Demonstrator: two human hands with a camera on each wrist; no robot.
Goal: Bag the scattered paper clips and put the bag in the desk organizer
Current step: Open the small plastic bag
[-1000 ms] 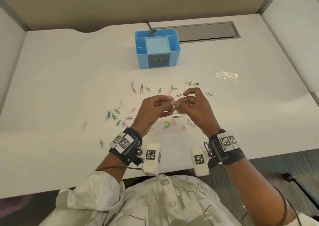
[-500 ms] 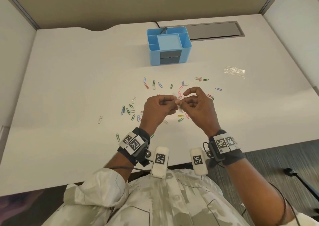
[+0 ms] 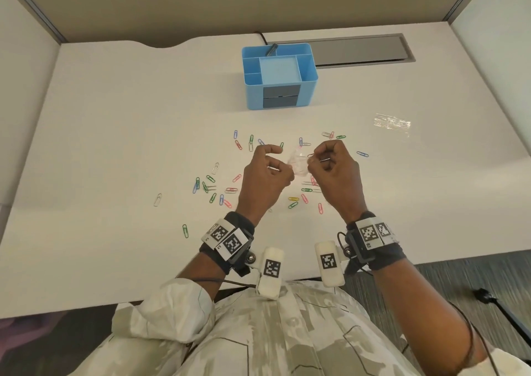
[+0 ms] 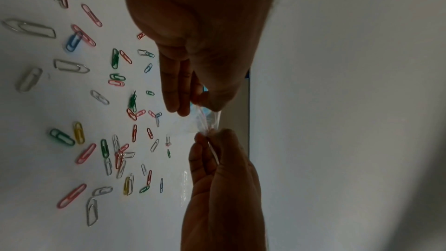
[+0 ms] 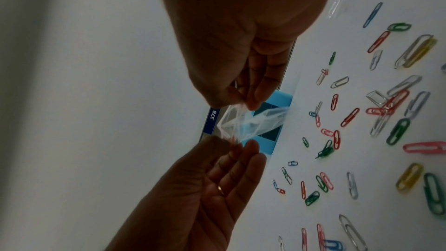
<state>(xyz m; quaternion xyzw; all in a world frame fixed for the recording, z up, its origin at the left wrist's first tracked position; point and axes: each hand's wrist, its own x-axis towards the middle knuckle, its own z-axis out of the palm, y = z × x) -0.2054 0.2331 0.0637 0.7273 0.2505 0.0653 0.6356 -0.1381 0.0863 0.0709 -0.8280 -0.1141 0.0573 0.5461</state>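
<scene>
Head view: a small clear bag [image 3: 298, 163] is held above the counter [image 3: 120, 123] between both hands; its left edge is pinched by the left hand [image 3: 265, 179] and its right edge by the right hand [image 3: 334, 174], each with thumb and fingertips curled onto the film; the mouth appears to be in the course of being pulled apart, though how far it is parted cannot be told. No clip can be made out inside the bag; the paper clips [image 3: 218, 189] are scattered flat on the counter beneath and to either side of the hands, the denser cluster lying nearer the left hand. The desk organizer [image 3: 280, 100] is set well apart, straight ahead beyond the bag; its large middle compartment looks empty, and a dark object is seen in its rear slot. A second clear wrapper [image 3: 392, 121] lies further right.
</scene>
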